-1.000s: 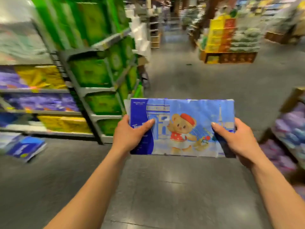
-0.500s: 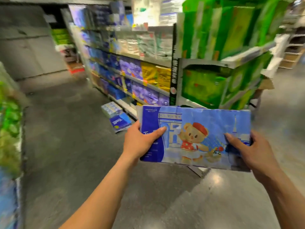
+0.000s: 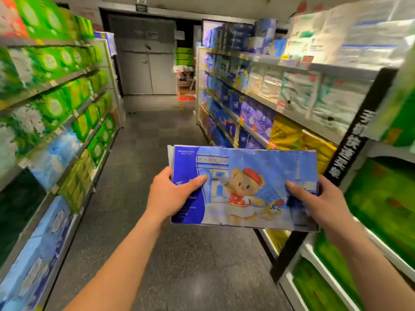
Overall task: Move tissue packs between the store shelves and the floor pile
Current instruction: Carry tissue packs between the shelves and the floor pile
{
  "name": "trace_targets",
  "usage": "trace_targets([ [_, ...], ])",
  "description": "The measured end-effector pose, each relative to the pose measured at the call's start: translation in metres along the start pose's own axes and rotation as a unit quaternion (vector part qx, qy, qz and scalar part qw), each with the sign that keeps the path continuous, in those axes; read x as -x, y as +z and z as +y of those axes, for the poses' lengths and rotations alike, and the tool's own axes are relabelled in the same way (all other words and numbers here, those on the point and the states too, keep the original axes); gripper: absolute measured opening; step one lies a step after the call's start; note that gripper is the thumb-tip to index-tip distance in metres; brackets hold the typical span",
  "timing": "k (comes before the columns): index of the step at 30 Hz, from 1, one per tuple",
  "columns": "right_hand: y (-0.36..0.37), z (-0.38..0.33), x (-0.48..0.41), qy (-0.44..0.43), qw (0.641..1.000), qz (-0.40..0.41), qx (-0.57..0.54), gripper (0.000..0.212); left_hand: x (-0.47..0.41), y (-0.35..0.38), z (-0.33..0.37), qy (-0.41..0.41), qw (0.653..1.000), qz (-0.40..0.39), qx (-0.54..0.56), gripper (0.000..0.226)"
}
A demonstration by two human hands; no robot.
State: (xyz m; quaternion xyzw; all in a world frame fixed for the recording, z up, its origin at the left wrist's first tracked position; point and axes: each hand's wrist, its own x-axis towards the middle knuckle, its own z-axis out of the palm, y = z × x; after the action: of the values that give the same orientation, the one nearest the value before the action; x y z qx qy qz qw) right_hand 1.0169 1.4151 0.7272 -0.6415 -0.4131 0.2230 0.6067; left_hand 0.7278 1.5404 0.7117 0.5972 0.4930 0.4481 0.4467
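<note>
We are holding the blue tissue pack (image 3: 244, 187) flat, left hand (image 3: 173, 194) and right hand (image 3: 318, 203) gripping its ends, thumbs on top, fingers curled underneath.

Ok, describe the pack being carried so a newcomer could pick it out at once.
In the aisle between the shelves, above the grey floor, the left hand and right hand hold a flat blue tissue pack by its ends. Only it shows a bear in a red beret.
</note>
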Motion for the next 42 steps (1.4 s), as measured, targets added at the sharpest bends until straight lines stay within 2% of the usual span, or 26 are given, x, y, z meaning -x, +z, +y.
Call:
trace_targets([
  [3,0.05,0.007,-0.077,-0.013,1.0,-0.016,-0.004,0.016,-0.084,-0.004,-0.005,0.0,1.0,0.019,0.012,0.054],
  [8,0.115,0.002,-0.205,-0.012,1.0,0.008,-0.027,0.021,-0.236,0.0,0.011,-0.001,1.0,0.006,0.031,0.049],
  [12,0.149,0.003,-0.3,-0.013,0.999,0.028,-0.028,0.029,-0.344,0.014,0.029,0.028,0.999,-0.004,0.029,0.043],
  [16,0.178,0.013,-0.392,-0.026,0.999,0.021,-0.024,0.045,-0.448,0.038,0.027,0.05,0.998,-0.014,0.023,0.048],
  [20,0.207,0.031,-0.491,-0.041,0.998,0.021,-0.031,0.037,-0.554,0.067,0.026,0.074,0.997,-0.02,0.017,0.05],
  [24,0.236,0.034,-0.599,-0.058,0.998,0.025,-0.025,0.05,-0.663,0.093,0.035,0.075,0.996,-0.026,0.04,0.048],
  [29,0.275,0.018,-0.724,-0.103,0.993,0.05,0.02,0.027,-0.79,0.106,0.05,0.089,0.993,-0.027,0.071,0.042],
  [35,0.336,0.024,-0.846,-0.123,0.989,0.072,0.048,0.025,-0.938,0.115,0.039,0.123,0.987,-0.051,0.089,0.052],
  [42,0.431,0.036,-0.978,-0.126,0.979,0.142,0.074,0.033,-1.14,0.115,0.033,0.185,0.972,-0.121,0.083,0.05],
])
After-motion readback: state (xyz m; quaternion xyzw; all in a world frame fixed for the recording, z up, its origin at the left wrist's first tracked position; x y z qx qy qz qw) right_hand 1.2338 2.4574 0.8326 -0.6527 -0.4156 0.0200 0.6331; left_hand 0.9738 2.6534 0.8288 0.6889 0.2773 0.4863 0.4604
